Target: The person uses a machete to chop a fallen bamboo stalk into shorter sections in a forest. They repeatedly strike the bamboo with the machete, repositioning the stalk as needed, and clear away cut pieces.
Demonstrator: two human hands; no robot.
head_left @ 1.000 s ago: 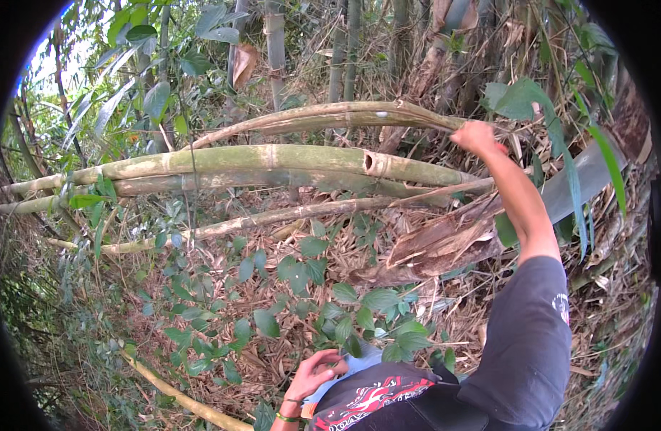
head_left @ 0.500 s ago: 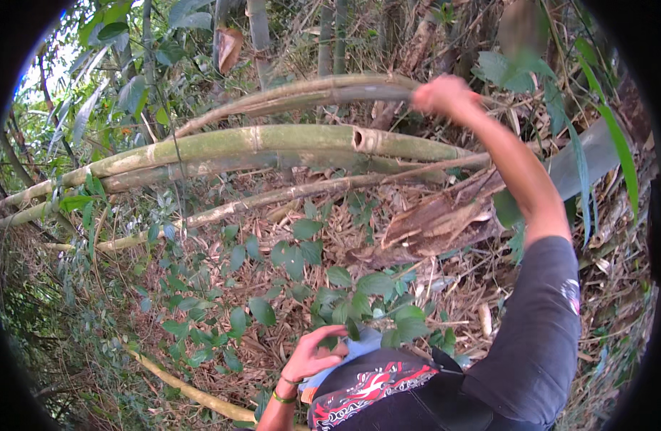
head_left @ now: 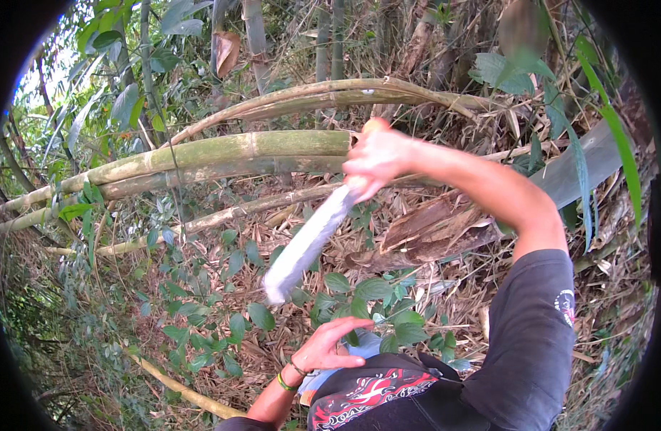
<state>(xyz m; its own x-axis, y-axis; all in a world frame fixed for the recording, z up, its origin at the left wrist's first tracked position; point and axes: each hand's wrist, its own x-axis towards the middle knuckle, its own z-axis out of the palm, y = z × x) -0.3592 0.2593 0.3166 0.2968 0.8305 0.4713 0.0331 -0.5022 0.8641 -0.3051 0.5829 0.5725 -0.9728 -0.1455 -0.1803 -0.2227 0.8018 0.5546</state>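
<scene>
My right hand (head_left: 377,161) is wrapped round the orange handle of a machete (head_left: 309,244), whose blurred pale blade slants down and left. Behind the hand lies a thick green bamboo stem (head_left: 294,144), its right part hidden by the fist and forearm. The blade hangs below this stem, in front of the leafy ground, and I cannot tell whether it touches anything. My left hand (head_left: 334,348) is held near my body, empty, with thumb and fingers apart; two bands circle its wrist.
Above the thick stem arches a split bamboo stem (head_left: 337,92). A thinner stem (head_left: 251,208) runs below. Broken brown bamboo sheath (head_left: 431,233) lies to the right, beside a grey-green stem (head_left: 589,158). Leafy green plants (head_left: 366,294) stand close to my left hand.
My right hand has swung down and left from the arched stem, bringing the machete blade into clear view. My left hand has shifted slightly right, its fingers stretched farther.
</scene>
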